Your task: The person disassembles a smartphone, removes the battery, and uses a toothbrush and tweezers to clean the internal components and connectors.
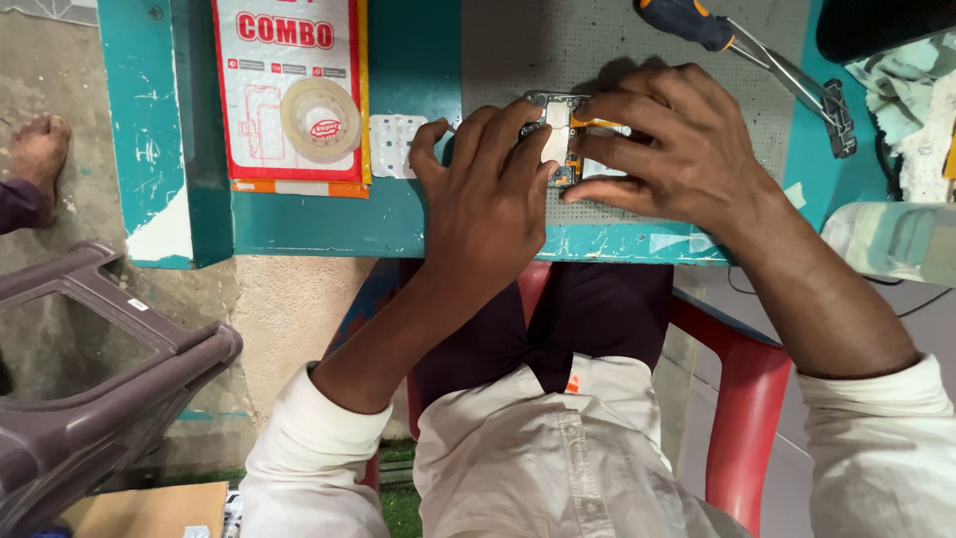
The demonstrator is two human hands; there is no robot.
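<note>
An opened phone (560,134) with its circuit board showing lies on a grey mat (518,45) on the teal table (418,224). My left hand (488,189) presses on the phone's left side, fingers curled over it. My right hand (667,144) covers the phone's right side, fingers spread across it and pinching near a yellow part. Most of the phone is hidden under both hands.
A roll of clear tape (321,120) rests on a red and white packet (291,90). A small white keypad piece (393,144) lies beside it. A screwdriver (687,20) and tweezers (812,90) lie at the back right. A purple stool (90,389) stands left; another person's foot (38,149) is there.
</note>
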